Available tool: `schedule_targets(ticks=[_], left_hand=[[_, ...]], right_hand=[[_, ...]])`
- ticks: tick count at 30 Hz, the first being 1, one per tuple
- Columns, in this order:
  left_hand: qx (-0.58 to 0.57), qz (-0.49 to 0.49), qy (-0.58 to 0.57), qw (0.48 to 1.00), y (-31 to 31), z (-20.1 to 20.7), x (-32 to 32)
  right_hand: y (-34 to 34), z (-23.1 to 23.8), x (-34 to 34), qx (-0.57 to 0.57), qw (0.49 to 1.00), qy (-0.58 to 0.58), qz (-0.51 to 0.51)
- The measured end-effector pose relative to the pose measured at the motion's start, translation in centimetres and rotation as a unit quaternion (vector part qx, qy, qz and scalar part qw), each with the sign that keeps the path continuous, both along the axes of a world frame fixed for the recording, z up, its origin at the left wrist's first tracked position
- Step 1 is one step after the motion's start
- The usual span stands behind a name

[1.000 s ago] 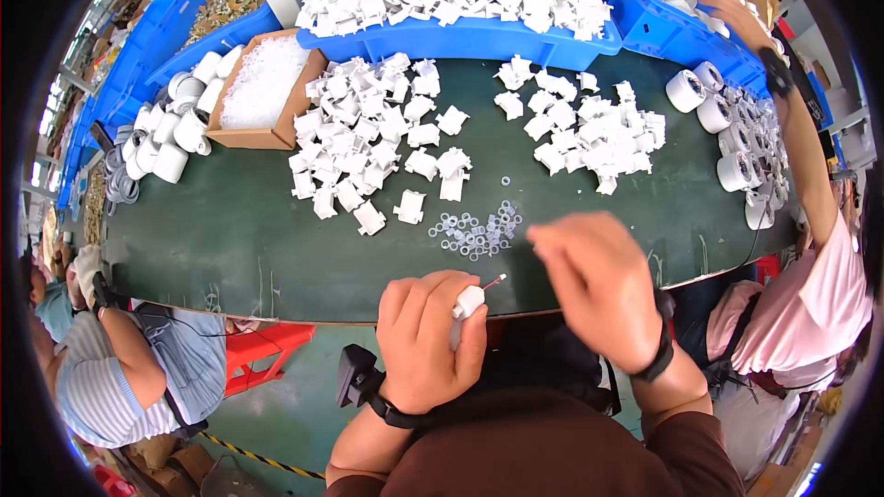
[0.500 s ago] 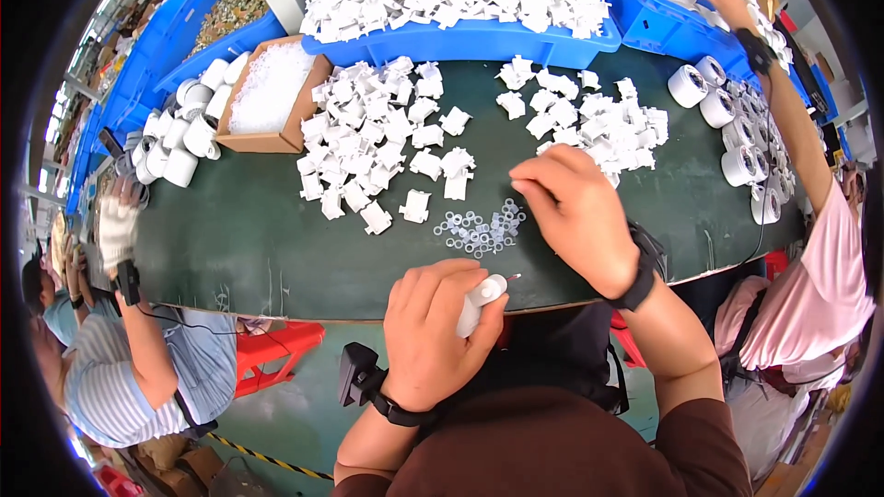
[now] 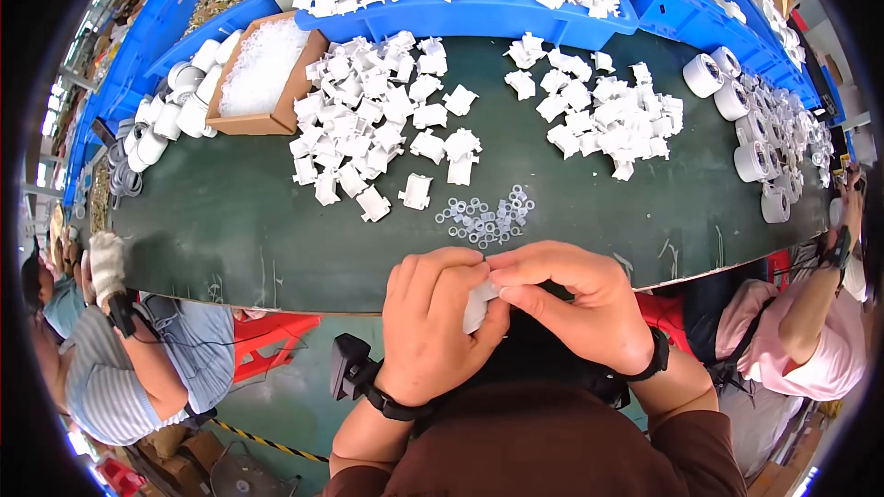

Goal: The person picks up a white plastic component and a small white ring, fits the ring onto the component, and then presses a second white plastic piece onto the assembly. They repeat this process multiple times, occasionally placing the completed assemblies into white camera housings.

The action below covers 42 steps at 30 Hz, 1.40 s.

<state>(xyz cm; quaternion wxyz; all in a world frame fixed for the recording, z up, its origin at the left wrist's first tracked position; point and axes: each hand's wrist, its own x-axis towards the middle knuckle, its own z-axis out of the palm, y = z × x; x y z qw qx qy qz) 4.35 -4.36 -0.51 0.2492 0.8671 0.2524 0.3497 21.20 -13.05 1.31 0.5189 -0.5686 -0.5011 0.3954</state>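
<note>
Just off the table's near edge, my left hand (image 3: 433,327) is wrapped round a white plastic part (image 3: 476,308), mostly covered by the fingers. My right hand (image 3: 589,304) meets it from the right, thumb and forefinger pinched together at the part's upper end. Whatever lies between those fingertips is hidden. Right beyond both hands, small translucent rings (image 3: 483,221) lie scattered on the green table (image 3: 304,258). Farther back are two loose piles of white plastic brackets, a left pile (image 3: 354,120) and a right pile (image 3: 617,115).
Blue bins of white parts (image 3: 460,23) line the back. A cardboard box (image 3: 253,120) of clear small pieces stands at left beside white cylinders (image 3: 166,120). White rolls (image 3: 750,161) crowd the right side. A person in stripes (image 3: 120,350) sits left, another in pink (image 3: 801,340) right.
My right hand has come down and left from beside the rings to the part in my left hand. The person at right has drawn an arm back from the blue bin.
</note>
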Motion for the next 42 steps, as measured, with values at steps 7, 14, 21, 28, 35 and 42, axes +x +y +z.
schedule_targets(ticks=[7, 14, 21, 28, 35, 42], left_hand=[[0.03, -0.004, -0.009, 1.0, -0.4, -0.5, 0.2], [0.024, 0.022, -0.061, 0.998, -0.4, -1.6, 0.1], [0.004, -0.015, -0.046, 0.999, 0.1, -0.7, -0.1], [0.073, 0.015, 0.12, 0.99, 3.6, 0.9, -6.9], [0.234, 0.307, 0.159, 0.909, 6.7, -0.7, -10.3], [0.192, 0.232, 0.095, 0.949, 3.1, -0.1, -4.7]], right_hand=[[0.3, -0.7, -1.1, -0.098, 0.985, 0.142, -0.009], [0.4, 0.0, -1.0, -0.104, 0.961, 0.256, -0.026], [0.2, -0.5, -1.7, -0.068, 0.974, 0.216, -0.029], [-1.1, 0.0, 0.1, 0.078, 0.995, -0.043, -0.04], [-4.6, 0.3, 15.4, 0.059, 0.768, -0.519, -0.369], [-12.9, -0.1, 32.1, -0.322, 0.587, -0.488, -0.56]])
